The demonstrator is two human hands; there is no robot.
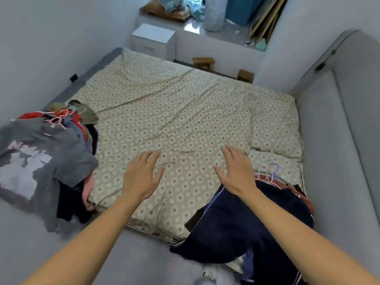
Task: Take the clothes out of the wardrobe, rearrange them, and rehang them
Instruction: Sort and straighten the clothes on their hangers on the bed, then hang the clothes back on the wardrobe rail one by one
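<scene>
A patterned beige bed (pixel 185 112) fills the middle of the view. On its left edge lies a pile of clothes (pixel 51 153) with a grey printed T-shirt on top and pink hangers (pixel 61 117) at its far end. At the near right lies a dark navy garment (pixel 242 223) with white piping, over other clothes, with pink and purple hangers (pixel 267 173) beyond it. My left hand (pixel 141 175) and my right hand (pixel 236 171) are both stretched out flat with fingers spread over the bedsheet between the two piles, holding nothing. The right wrist passes over the navy garment.
A grey padded headboard (pixel 337 140) runs along the right side. A white bedside cabinet (pixel 154 41) stands beyond the bed, with two small wooden stools (pixel 203 62) near it. A raised ledge at the back holds blue cloth, a checked laundry bag (pixel 213 15) and framed boards.
</scene>
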